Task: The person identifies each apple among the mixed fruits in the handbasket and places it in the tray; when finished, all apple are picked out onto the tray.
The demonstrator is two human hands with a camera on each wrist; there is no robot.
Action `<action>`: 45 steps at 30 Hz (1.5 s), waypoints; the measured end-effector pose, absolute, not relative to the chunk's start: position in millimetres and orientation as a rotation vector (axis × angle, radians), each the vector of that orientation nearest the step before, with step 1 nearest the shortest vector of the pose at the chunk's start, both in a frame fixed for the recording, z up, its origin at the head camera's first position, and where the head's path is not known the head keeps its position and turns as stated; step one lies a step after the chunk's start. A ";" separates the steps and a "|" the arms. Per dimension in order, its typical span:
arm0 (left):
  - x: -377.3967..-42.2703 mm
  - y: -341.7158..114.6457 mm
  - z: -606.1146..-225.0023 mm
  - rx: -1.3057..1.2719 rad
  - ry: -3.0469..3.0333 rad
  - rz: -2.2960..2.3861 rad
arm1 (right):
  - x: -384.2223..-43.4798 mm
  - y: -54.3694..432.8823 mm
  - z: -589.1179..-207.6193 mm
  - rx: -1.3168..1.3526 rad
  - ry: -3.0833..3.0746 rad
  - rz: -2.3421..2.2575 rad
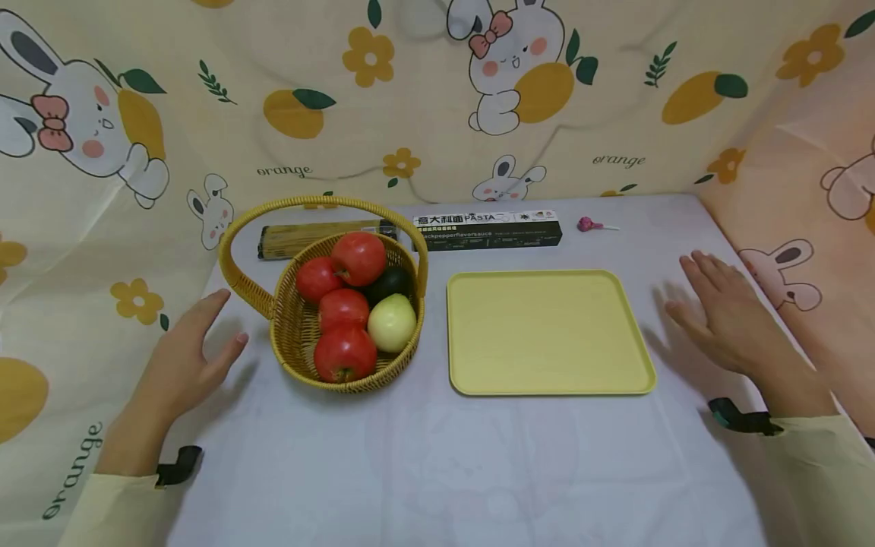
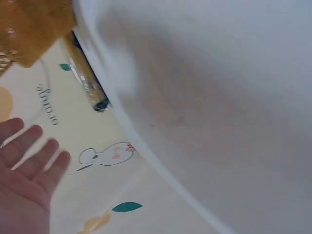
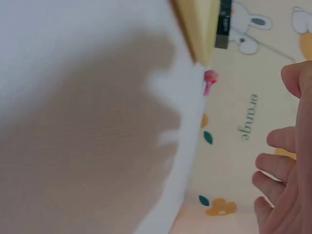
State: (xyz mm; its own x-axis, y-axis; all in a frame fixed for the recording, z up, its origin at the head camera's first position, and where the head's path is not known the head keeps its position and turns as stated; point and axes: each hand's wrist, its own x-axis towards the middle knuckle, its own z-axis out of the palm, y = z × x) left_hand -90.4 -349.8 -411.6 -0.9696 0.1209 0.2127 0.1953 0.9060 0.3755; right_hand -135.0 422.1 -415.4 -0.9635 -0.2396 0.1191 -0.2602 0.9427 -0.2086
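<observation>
My left hand [image 1: 181,365] is at the left of the table, thumb apart from straight fingers, holding nothing. Nearest to it stands a yellow woven basket [image 1: 290,349] with a tall arched handle. Inside lie several red tomatoes [image 1: 345,353], a pale green round vegetable [image 1: 393,323] and a dark green one [image 1: 388,284], partly hidden. My right hand [image 1: 734,323], fingers extended and holding nothing, is to the right of a flat yellow tray [image 1: 550,334]. In the left wrist view the left hand [image 2: 27,170] shows its spread fingers; the right wrist view shows the right hand [image 3: 285,165] likewise.
Behind the basket lies a clear pack of spaghetti [image 1: 294,241]. A black and white pasta box [image 1: 488,231] lies behind the tray, with a pink lollipop [image 1: 588,224] to its right. A white cloth [image 1: 437,471] covers the table; a rabbit-print curtain [image 1: 424,99] hangs behind.
</observation>
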 end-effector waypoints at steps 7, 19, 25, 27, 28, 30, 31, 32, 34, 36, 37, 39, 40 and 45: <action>-55.9 -333.5 -392.0 -0.331 -2.637 -0.782 | -121.2 419.0 -405.5 0.392 -2.949 0.524; -62.8 -296.7 -371.1 -0.706 -2.537 -1.246 | -125.3 399.8 -399.7 0.364 -3.002 0.773; -76.9 -276.4 -375.2 -0.840 -2.618 -1.286 | -132.6 391.9 -409.9 0.275 -3.071 0.904; -82.1 -269.7 -377.4 -0.890 -2.641 -1.282 | -135.7 390.4 -412.2 0.235 -3.118 0.929; -84.3 -266.8 -378.5 -0.909 -2.657 -1.285 | -137.5 389.7 -413.3 0.223 -3.142 0.934; -87.6 -261.8 -380.9 -0.948 -2.683 -1.289 | -141.4 388.2 -415.1 0.219 -3.192 0.941; -89.2 -260.0 -381.9 -0.959 -2.700 -1.294 | -143.7 387.5 -416.0 0.230 -3.208 0.946; -90.4 -258.9 -382.9 -0.973 -2.712 -1.293 | -146.2 387.0 -417.0 0.235 -3.229 0.946; -91.9 -257.7 -384.7 -1.002 -2.740 -1.278 | -151.0 385.0 -419.3 0.249 -3.255 0.958; -92.6 -257.5 -386.1 -1.029 -2.771 -1.254 | -155.2 383.9 -422.3 0.247 -3.276 0.959; -92.9 -257.5 -386.2 -1.041 -2.793 -1.241 | -156.8 383.9 -423.9 0.233 -3.289 0.955; -94.1 -257.2 -386.0 -1.084 -2.831 -1.210 | -158.9 384.4 -427.2 0.204 -3.306 0.946; -94.9 -256.9 -385.3 -1.104 -2.852 -1.194 | -159.6 385.3 -428.5 0.188 -3.315 0.942; -99.4 -253.5 -376.2 -1.170 -2.971 -1.124 | -162.6 388.3 -434.6 0.132 -3.321 0.984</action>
